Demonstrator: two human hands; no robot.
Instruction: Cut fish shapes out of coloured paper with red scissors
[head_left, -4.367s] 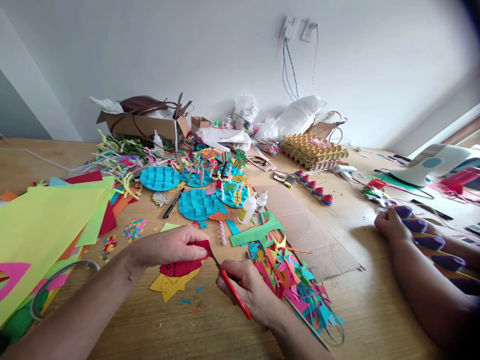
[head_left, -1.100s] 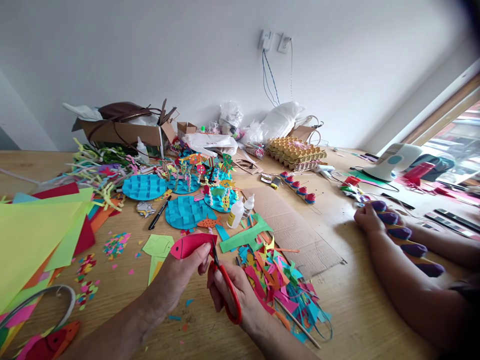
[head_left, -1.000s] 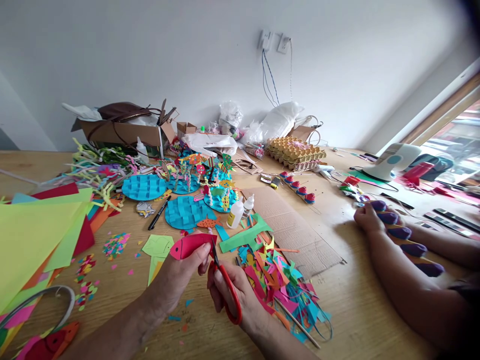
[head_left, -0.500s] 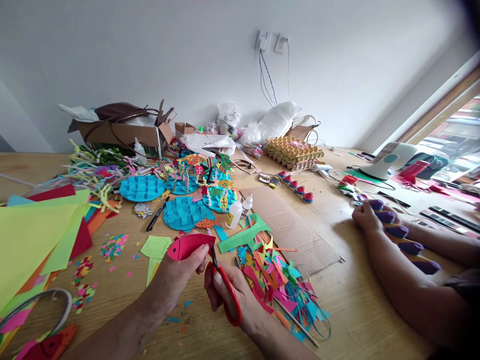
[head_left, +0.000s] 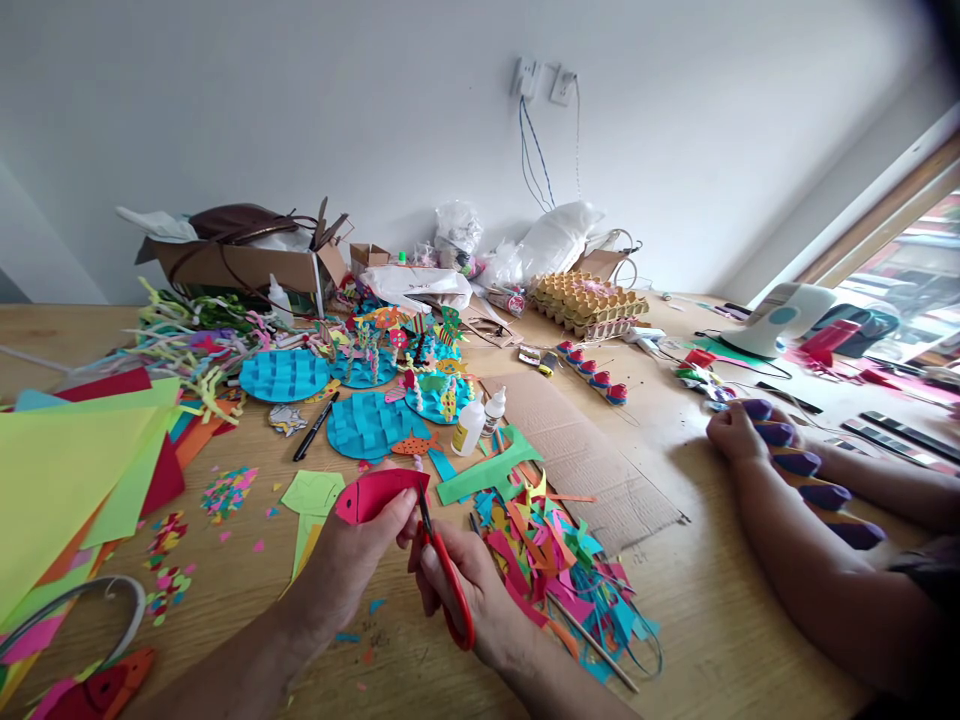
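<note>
A red paper fish (head_left: 367,494) with a drawn eye is pinched between the thumb and fingers of my left hand (head_left: 367,550). My right hand (head_left: 461,580) grips red-handled scissors (head_left: 452,590), whose dark blades meet the tail end of the fish, nearly together. Left of the fish lies a light green paper piece (head_left: 311,492) with a drawn outline. Just beyond my hands is a blue-painted round of egg carton (head_left: 375,425), with an orange paper fish (head_left: 415,446) at its edge. Colourful paper scraps (head_left: 555,560) are heaped beside my right hand.
Two glue bottles (head_left: 469,427) stand near a cardboard sheet (head_left: 592,470). A black marker (head_left: 315,427) lies left of the blue rounds. Coloured paper sheets (head_left: 67,480) cover the left side. At right, another person's hand (head_left: 739,435) holds a purple-painted egg-carton strip (head_left: 799,462).
The scissors have closed somewhat, their handles drawing together at the fish's tail. My left hand still holds the fish in about the same place.
</note>
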